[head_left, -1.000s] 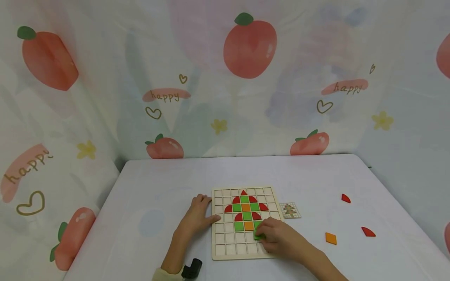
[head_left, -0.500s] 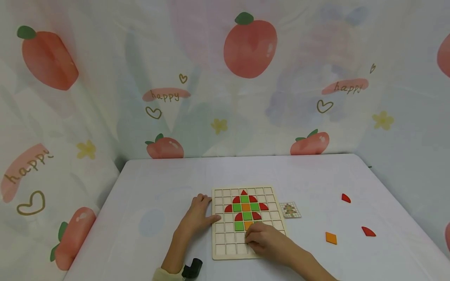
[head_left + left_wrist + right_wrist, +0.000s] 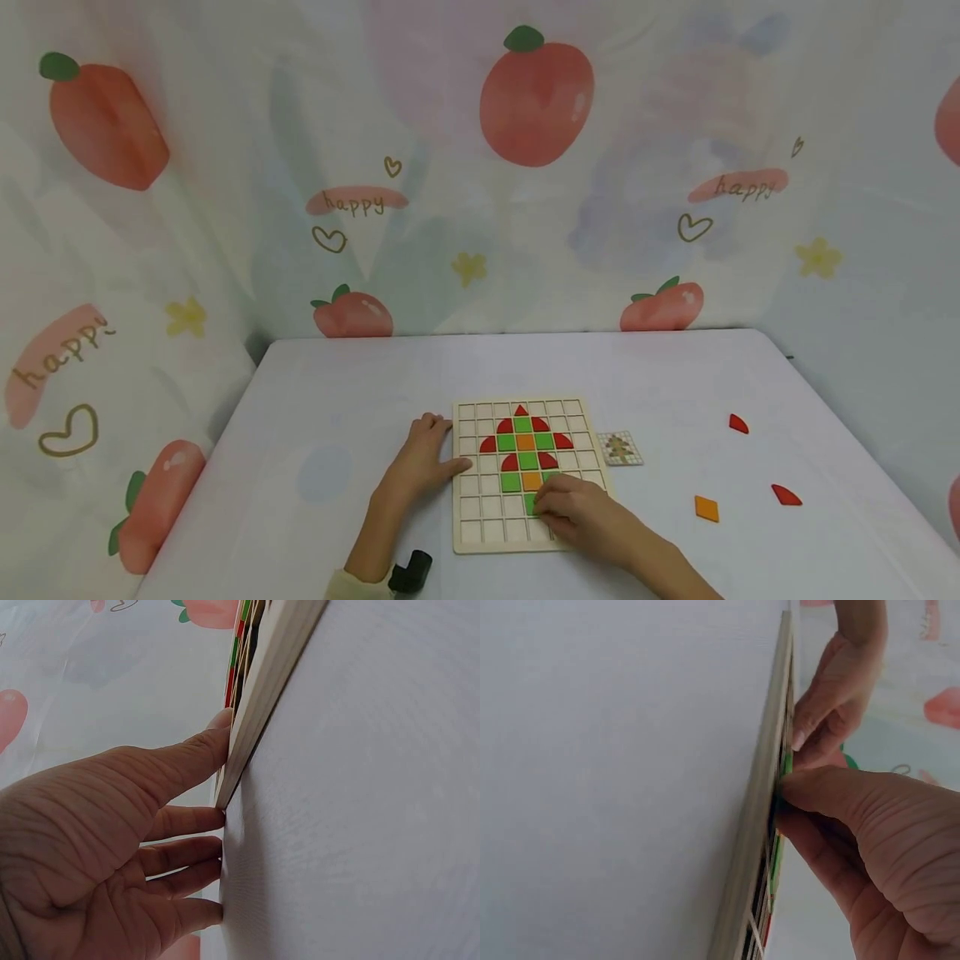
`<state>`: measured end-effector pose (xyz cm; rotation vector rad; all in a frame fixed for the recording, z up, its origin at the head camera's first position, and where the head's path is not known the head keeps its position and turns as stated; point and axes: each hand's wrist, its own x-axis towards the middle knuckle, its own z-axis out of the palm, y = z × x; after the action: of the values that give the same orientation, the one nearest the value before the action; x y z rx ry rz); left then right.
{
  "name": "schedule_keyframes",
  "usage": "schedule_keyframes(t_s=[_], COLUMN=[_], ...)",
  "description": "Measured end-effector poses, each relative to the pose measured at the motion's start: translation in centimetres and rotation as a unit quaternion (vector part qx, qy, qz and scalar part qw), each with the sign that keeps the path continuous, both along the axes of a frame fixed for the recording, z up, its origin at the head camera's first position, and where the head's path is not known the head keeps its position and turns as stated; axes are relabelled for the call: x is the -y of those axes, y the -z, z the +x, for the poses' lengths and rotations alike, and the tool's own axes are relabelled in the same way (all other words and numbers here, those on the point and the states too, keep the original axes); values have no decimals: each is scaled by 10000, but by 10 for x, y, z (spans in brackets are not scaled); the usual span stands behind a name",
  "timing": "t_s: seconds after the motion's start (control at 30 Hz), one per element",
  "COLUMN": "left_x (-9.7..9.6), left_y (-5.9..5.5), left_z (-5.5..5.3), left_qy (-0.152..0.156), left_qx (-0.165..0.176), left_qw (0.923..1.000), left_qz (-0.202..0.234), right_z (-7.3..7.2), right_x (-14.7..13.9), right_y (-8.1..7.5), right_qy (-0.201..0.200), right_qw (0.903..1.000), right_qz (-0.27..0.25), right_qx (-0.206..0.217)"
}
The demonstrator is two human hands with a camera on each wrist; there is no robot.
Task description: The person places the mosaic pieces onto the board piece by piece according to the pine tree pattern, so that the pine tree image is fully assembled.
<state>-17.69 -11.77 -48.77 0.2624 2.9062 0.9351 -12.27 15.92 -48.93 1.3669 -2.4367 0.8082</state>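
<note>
A wooden grid board lies on the table, with red, green and orange tiles forming a tree-like pattern in its cells. My left hand rests at its left edge; in the left wrist view the thumb lies on the rim, the other fingers extended beside it. Over the lower part of the board, my right hand pinches a green square tile at a cell below the orange square. The fingers cover part of that tile and of another green tile above. In the right wrist view, thumb and fingers meet at the board's surface.
A small pattern card lies against the board's right side. Farther right are an orange diamond tile and two red quarter-round tiles, one nearer and one farther. A printed curtain stands behind the table.
My right hand has moved left with the green square tile, into the cell below the orange square, then shifted slightly right, uncovering part of it. The left hand stays put.
</note>
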Motion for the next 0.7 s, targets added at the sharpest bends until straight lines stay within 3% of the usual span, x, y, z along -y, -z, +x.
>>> schedule_keyframes(t_s=[0.27,0.53,0.7], left_x=[-1,0,0], left_y=[3,1,0], left_z=[1,1,1], left_qy=[-47,-99,-28], left_qx=[65,-7,-62], left_qw=[10000,9999,10000], left_qz=[21,31,-52], right_z=[7,16,22], right_x=[-25,-75,-106], right_y=[-8,-14,-16], right_qy=[284,1596,2479], right_qw=[9994,9869,9676], right_qz=[-107,168,209], right_qx=[141,156,419])
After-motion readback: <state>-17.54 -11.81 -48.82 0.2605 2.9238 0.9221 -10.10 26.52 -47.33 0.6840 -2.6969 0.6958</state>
